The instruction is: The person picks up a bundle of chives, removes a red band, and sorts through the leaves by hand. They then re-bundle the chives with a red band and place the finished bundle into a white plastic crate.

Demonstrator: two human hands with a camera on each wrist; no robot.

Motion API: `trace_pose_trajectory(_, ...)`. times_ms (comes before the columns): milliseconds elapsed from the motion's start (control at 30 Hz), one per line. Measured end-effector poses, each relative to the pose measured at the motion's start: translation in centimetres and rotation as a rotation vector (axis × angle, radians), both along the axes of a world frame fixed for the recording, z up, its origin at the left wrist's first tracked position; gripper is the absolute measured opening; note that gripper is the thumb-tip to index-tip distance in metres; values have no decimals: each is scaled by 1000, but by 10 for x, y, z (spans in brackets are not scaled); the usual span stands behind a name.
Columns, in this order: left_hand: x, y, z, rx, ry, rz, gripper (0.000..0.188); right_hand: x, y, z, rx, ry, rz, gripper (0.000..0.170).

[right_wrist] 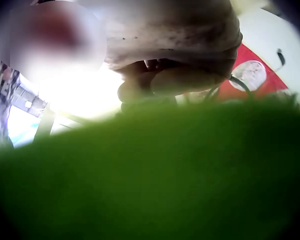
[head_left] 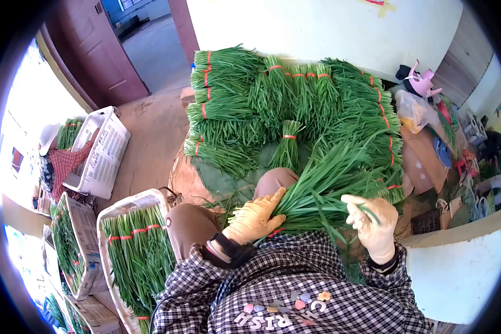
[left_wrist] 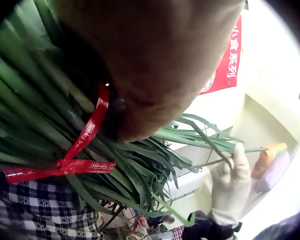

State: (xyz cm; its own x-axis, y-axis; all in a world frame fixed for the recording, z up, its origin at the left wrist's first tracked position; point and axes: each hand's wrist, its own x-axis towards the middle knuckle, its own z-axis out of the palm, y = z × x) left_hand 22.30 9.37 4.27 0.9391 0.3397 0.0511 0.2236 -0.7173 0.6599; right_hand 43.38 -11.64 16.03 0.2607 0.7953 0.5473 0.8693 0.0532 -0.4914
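Observation:
A loose-topped bunch of garlic chives (head_left: 325,189) lies across the person's lap, its leaves fanning to the right. The gloved left hand (head_left: 255,220) grips it near the cut ends, thumb on the near side. A red tie (left_wrist: 65,167) with a knot circles this bunch in the left wrist view. Off to the bunch's right, the gloved right hand (head_left: 373,227) is raised and pinches a chive leaf (head_left: 367,211) between curled fingers. In the right wrist view, blurred green leaves (right_wrist: 155,175) cover the lower part, below the curled fingers.
Stacked chive bunches (head_left: 228,111) with red ties fill the floor ahead against the white wall. One small tied bunch (head_left: 288,146) stands before them. White crates (head_left: 166,196) of chives line the left. A plastic bag (head_left: 414,111) and a cardboard sheet (head_left: 423,158) lie at right.

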Motion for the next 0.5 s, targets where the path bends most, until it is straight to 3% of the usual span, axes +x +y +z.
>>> trace_pose_trajectory(33, 1, -1, -2, 21, -28, 19, 75, -7, -1, 10, 15, -139, 27, 28)
trace_pose_trajectory(67, 1, 3, -2, 20, -32, 21, 75, -19, -6, 11, 130, -30, -24, 25)
trace_pose_trajectory(100, 2, 8, -2, -71, 40, 62, 75, -22, -16, 31, 183, -212, -49, 23)
trace_pose_trajectory(133, 2, 10, -6, -166, 111, 102, 74, -19, -28, 43, 238, -124, -19, 23)
trace_pose_trajectory(167, 1, 15, -20, -227, -7, 72, 75, -12, -40, 48, 296, -36, -1, 24)
trace_pose_trajectory(267, -1, 17, -28, -218, -31, 37, 77, 9, -39, 50, 219, -73, -218, 28)
trace_pose_trajectory(300, -2, 15, -23, -161, -70, 55, 78, 7, -33, 60, 182, 82, -376, 30)
trace_pose_trajectory(367, 1, 11, -13, -123, -91, 88, 81, 40, -38, 50, 176, 226, -485, 31)
trace_pose_trajectory(500, 16, 8, -10, -144, -182, 47, 89, 106, -74, -10, 193, 616, -561, 32)
